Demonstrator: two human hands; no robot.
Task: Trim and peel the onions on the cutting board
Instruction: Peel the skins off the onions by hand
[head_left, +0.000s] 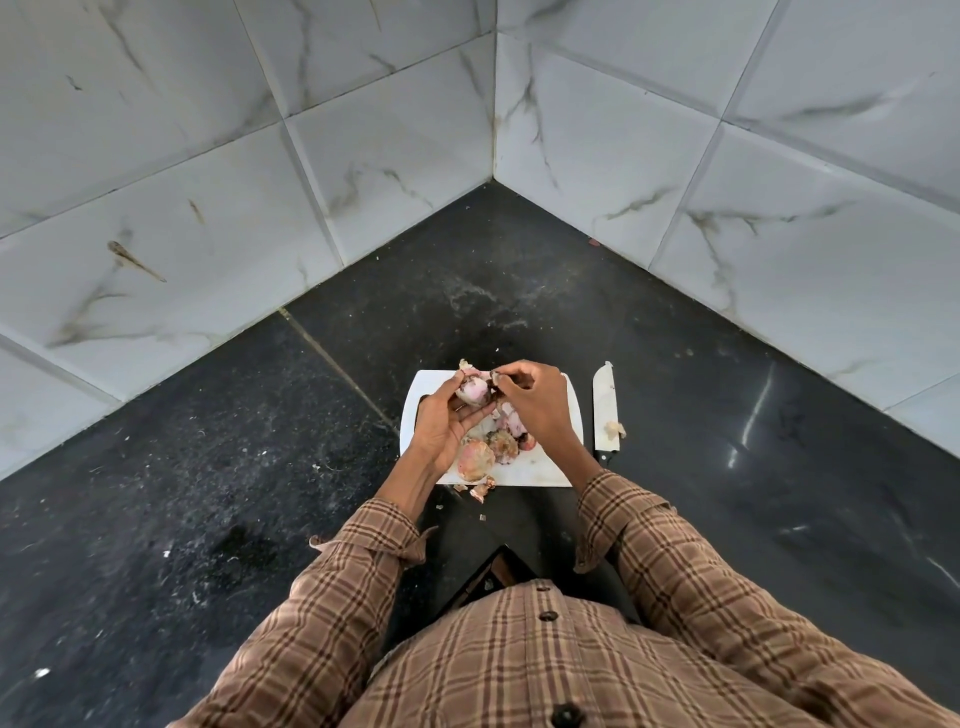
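Nearest the cutting board's (524, 475) front edge, peel scraps (480, 491) lie on the dark counter (208, 467). On the board sit an onion (475, 460) and trimmed pieces (506, 441). Above the board, the left hand (447, 423) cups a pink onion (474, 391) while the right hand (535, 397) pinches its skin. Right of the board lies a knife (606, 410).

Both forearms in brown plaid sleeves reach forward over the white cutting board (540, 470), wrists bare past the unbuttoned cuffs. The left hand (447, 423) lies palm-up, its fingers curled under a pale pink peeled onion (474, 392). The right hand (532, 400) arches above, knuckles up, its fingertips (500, 375) pinching at the onion's top.
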